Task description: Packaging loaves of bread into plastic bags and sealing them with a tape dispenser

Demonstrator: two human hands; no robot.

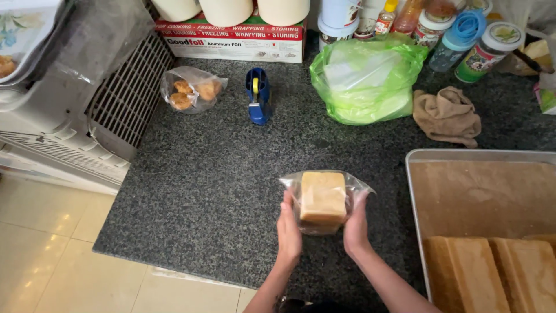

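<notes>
A pale tan square block [322, 196] sits inside a clear plastic bag [358, 185] on the dark speckled granite counter [220, 174]. My left hand [288, 230] grips the bag's left side and my right hand [355, 226] grips its right side, both pressed against the block. The bag's open end points away from me, loose and crinkled.
A metal tray [414, 191] at the right holds more tan slabs [466, 272]. Farther back lie a blue tape dispenser [258, 95], a small bag of round baked pieces [192, 90], a green plastic bag [368, 78], a brown cloth [447, 116], a foil box [234, 39] and jars. The counter edge drops to tiled floor at left.
</notes>
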